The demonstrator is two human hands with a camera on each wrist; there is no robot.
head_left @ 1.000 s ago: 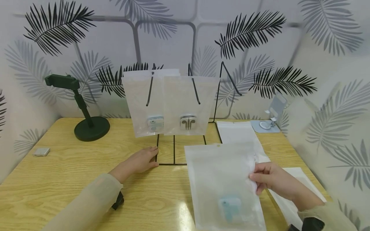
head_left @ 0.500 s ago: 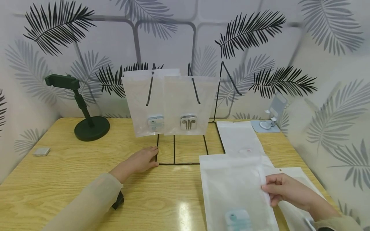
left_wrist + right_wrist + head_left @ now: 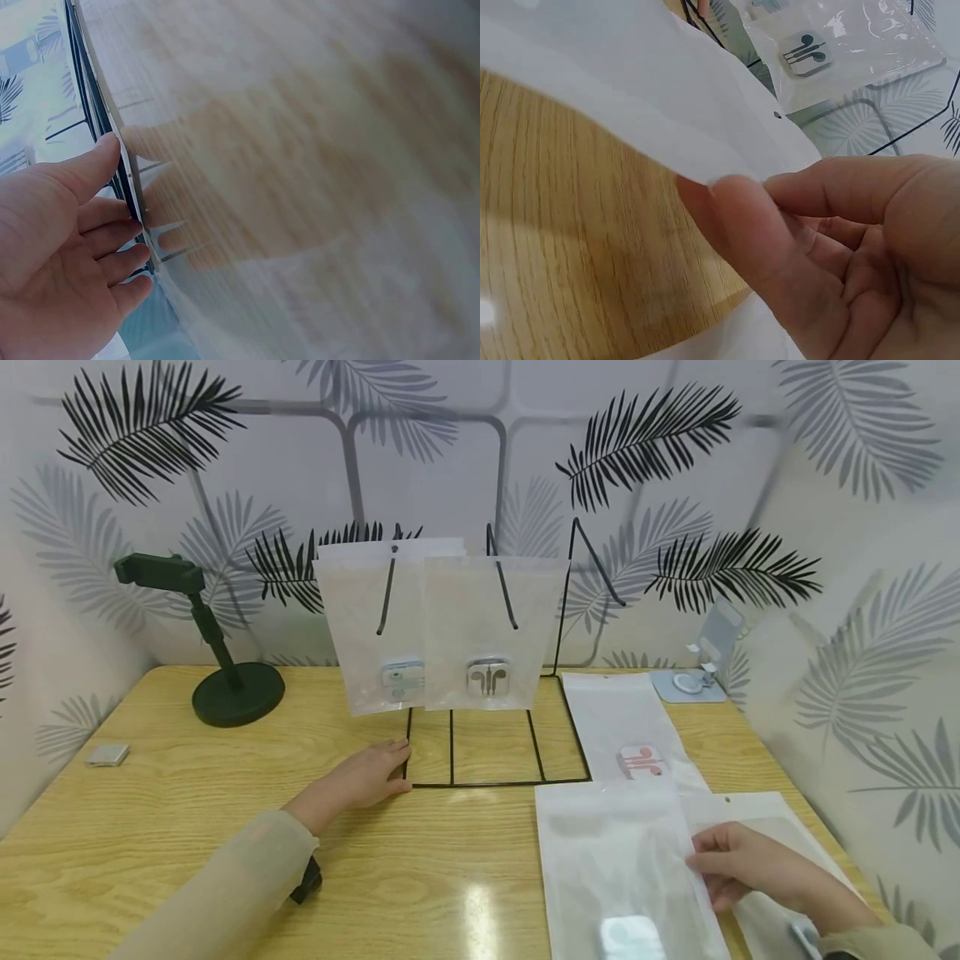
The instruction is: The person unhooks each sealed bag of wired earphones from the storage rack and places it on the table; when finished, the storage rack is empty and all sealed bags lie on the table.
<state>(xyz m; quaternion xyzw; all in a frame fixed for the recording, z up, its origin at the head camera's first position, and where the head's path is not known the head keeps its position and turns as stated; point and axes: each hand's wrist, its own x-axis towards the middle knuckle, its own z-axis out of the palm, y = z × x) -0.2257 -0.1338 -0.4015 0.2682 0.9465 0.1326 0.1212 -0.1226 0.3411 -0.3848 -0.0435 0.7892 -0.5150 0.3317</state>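
My right hand (image 3: 750, 864) pinches the side edge of a frosted zip bag (image 3: 615, 835) between thumb and fingers. A pale boxed item (image 3: 632, 937) shows through its lower part. In the right wrist view the thumb (image 3: 750, 225) presses on the bag's white edge (image 3: 652, 127). My left hand (image 3: 367, 774) rests at the front left corner of a black wire display rack (image 3: 495, 785), fingers relaxed against the base wire, as the left wrist view also shows. Two overlapping bags hang on the rack's hooks: one with blue earphones (image 3: 403, 682), the front one with dark earphones (image 3: 488, 678).
Behind the held bag lies another bag with pink earphones (image 3: 641, 762). One more bag (image 3: 780, 827) lies under the right forearm. A dark green phone stand (image 3: 238, 693), a small white case (image 3: 108, 754) and a pale blue stand (image 3: 688, 687) stand on the wooden table (image 3: 300, 727).
My right hand has drawn the bag to the right and toward me, down from the rack's base. The pink earphones behind it have come into sight. The left hand stays put.
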